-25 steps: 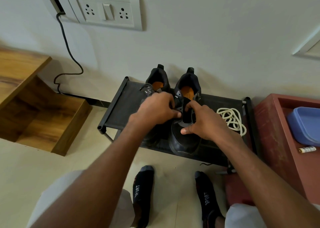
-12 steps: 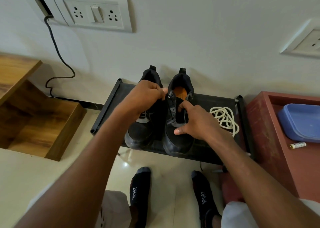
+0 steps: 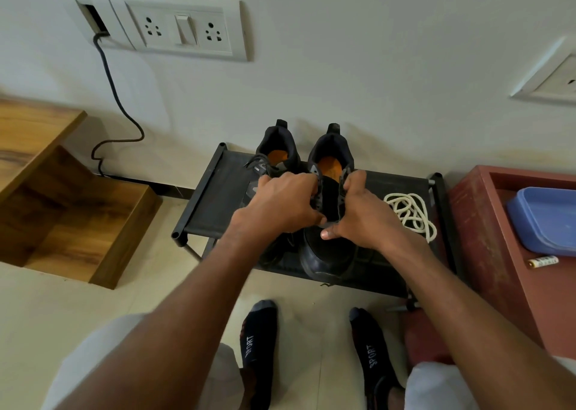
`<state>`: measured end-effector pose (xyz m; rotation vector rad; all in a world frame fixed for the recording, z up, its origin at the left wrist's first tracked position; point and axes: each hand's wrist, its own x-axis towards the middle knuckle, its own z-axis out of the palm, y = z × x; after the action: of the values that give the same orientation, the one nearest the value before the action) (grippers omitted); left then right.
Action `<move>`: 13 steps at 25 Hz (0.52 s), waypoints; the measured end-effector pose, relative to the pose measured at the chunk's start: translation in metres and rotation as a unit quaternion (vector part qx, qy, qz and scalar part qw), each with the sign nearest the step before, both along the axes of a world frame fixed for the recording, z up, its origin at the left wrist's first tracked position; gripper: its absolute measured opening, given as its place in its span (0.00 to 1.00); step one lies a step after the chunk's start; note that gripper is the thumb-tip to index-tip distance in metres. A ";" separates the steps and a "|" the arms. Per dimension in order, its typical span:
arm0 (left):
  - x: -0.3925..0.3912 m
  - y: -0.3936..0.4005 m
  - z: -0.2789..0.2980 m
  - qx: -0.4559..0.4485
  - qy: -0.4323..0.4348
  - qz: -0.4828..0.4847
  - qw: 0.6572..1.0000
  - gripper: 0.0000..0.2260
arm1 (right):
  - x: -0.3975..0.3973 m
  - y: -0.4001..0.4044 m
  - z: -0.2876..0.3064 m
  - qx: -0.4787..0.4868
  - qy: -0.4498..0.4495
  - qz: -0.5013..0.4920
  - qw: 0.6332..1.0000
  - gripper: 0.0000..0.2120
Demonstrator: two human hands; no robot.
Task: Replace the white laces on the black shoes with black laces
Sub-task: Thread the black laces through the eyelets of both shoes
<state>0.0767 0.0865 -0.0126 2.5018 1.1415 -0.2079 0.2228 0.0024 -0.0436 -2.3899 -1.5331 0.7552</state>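
Both black shoes (image 3: 327,222) sit unlaced on the black rack (image 3: 215,197); white laces (image 3: 411,214) lie right of them. Your left hand (image 3: 280,205) and right hand (image 3: 361,219) grip the right shoe's eyelet flaps; threading remains.

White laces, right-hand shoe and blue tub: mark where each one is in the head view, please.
white laces (image 3: 410,214), head view, on the middle of the coiled pile.
right-hand shoe (image 3: 327,258), head view, on its bare toe cap.
blue tub (image 3: 548,219), head view, on its inner floor near the rim.
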 end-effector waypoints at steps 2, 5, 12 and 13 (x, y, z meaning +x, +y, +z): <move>0.005 -0.002 -0.002 -0.009 0.011 0.012 1.000 0.16 | 0.004 0.003 0.003 -0.031 0.003 -0.045 0.999 0.45; 0.002 -0.001 0.008 -0.135 -0.080 0.067 0.985 0.18 | 0.008 0.004 0.015 -0.131 0.026 -0.078 0.988 0.23; -0.004 -0.007 0.080 -0.321 -0.465 0.138 0.814 0.09 | 0.013 0.000 0.077 -0.032 0.350 -0.137 0.926 0.16; -0.003 -0.010 0.090 -0.322 -0.503 0.128 0.792 0.09 | 0.012 -0.002 0.090 0.037 0.384 -0.141 0.911 0.16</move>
<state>0.0734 0.0767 0.0772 1.4284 0.7166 0.6411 0.2350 -0.0001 0.0463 -1.8295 -0.8489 1.3180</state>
